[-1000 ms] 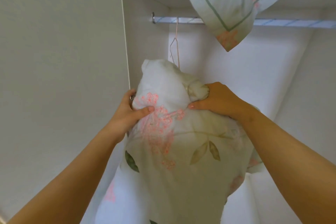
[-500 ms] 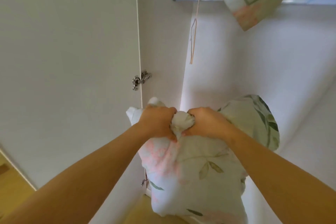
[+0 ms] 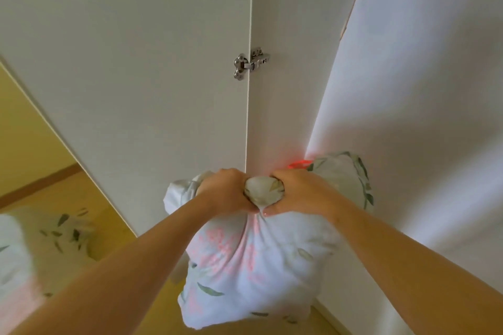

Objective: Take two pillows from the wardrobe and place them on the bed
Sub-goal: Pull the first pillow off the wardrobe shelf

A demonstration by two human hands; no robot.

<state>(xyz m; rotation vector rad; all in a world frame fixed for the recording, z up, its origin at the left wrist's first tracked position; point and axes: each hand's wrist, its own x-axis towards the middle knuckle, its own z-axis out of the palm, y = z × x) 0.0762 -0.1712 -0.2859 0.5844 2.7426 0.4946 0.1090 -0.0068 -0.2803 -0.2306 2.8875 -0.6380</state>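
Note:
A white pillow [image 3: 253,266] with pink flowers and green leaves hangs in front of me, low in the open wardrobe [image 3: 408,90]. My left hand [image 3: 226,190] and my right hand [image 3: 296,192] sit side by side, both clenched on a bunched fold at the pillow's top edge. The pillow's bulk sags below my fists toward the floor. The second pillow on the upper shelf is out of view.
The open white wardrobe door [image 3: 122,62] stands at the left, hung on a metal hinge [image 3: 249,62]. Yellow wooden floor [image 3: 68,198] shows below it. Floral bedding [image 3: 32,247] lies at the lower left. A small red object [image 3: 298,164] sits behind the pillow.
The pillow has come down from chest height to low in the wardrobe. My view has tilted down, so the rail, the hanger and the upper pillow have left the frame.

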